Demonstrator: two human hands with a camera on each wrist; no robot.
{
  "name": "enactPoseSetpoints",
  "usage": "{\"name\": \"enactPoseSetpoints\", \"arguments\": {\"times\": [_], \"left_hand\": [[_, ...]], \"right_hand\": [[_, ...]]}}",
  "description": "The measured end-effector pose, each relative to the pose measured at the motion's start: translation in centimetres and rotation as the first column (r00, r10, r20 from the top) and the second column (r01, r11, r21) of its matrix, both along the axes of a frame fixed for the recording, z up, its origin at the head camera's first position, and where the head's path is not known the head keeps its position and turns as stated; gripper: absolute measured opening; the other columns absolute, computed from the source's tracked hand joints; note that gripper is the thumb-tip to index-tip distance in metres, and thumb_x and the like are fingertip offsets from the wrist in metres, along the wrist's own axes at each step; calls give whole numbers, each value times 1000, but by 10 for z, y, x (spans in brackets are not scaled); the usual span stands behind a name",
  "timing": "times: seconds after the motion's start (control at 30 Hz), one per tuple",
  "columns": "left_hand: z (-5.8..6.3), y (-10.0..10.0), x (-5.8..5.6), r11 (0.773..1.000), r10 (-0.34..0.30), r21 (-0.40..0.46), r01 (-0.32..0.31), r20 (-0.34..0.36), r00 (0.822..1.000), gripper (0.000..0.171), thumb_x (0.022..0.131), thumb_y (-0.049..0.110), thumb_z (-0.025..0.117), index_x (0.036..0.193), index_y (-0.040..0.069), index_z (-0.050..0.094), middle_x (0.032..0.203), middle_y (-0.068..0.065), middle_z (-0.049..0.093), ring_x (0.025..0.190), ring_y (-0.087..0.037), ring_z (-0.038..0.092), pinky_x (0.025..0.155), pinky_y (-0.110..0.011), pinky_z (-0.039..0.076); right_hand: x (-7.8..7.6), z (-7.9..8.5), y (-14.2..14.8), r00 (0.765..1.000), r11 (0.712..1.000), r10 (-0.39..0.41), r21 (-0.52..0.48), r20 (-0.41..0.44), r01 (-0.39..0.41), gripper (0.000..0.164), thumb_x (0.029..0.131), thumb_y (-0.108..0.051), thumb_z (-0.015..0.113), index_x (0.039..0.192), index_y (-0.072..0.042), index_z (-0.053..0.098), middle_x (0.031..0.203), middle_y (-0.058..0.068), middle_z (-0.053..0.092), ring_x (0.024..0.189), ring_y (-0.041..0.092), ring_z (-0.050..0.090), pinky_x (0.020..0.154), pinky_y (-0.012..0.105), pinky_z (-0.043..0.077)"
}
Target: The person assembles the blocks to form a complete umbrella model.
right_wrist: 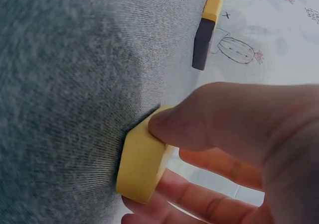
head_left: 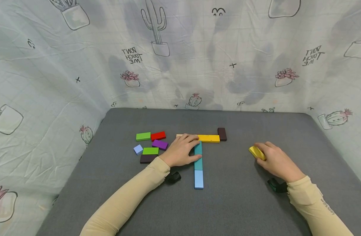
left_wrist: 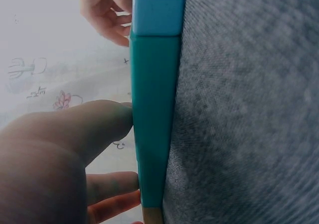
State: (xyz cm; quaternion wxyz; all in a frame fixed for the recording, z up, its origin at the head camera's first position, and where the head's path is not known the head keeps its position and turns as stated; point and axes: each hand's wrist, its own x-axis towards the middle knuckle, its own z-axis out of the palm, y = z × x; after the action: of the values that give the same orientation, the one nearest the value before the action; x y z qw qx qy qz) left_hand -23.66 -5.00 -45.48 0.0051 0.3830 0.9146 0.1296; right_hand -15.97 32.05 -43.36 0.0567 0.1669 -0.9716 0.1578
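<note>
My left hand (head_left: 184, 150) rests on a teal block (head_left: 198, 164), its thumb and fingertips on the top. In the left wrist view, the thumb (left_wrist: 107, 124) lies over the teal block's edge. A light blue block (head_left: 199, 179) continues the teal line toward me. At the far end, a yellow block (head_left: 209, 138) lies crosswise, with a pale block (head_left: 178, 135) partly hidden by the hand. On the right, my right hand (head_left: 276, 162) pinches a separate yellow block (right_wrist: 142, 159) between thumb and fingers, low over the grey cloth.
A dark brown block (head_left: 222, 134) touches the crosswise yellow block's right end. Left of my left hand lie loose blocks: green (head_left: 143, 136), red (head_left: 158, 135), purple (head_left: 160, 145), a small blue one (head_left: 138, 149), another green (head_left: 150, 150) and dark brown (head_left: 148, 159). A patterned curtain (head_left: 180, 82) encloses the grey table.
</note>
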Motion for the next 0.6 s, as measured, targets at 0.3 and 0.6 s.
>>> {"name": "enactPoseSetpoints", "arguments": {"times": [0.3,0.6], "left_hand": [[-1,0,-1,1000,0,8,0,-1,1000,60,101,53,63,146,13,60,156,-4,50,139,-25,46,116,-50,39],[-2,-1,-1,1000,-1,9,1,-3,1000,60,101,53,62,147,13,60,156,-4,51,139,-26,46,117,-50,38]], "right_hand": [[-16,14,-6,1000,1000,-1,-22,-9,1,44,89,0,74,131,9,63,107,24,66,86,29,63,70,46,53],[-63,28,-33,1000,998,13,-61,-1,-13,44,94,-4,69,136,7,61,113,26,65,96,38,65,78,53,56]]}}
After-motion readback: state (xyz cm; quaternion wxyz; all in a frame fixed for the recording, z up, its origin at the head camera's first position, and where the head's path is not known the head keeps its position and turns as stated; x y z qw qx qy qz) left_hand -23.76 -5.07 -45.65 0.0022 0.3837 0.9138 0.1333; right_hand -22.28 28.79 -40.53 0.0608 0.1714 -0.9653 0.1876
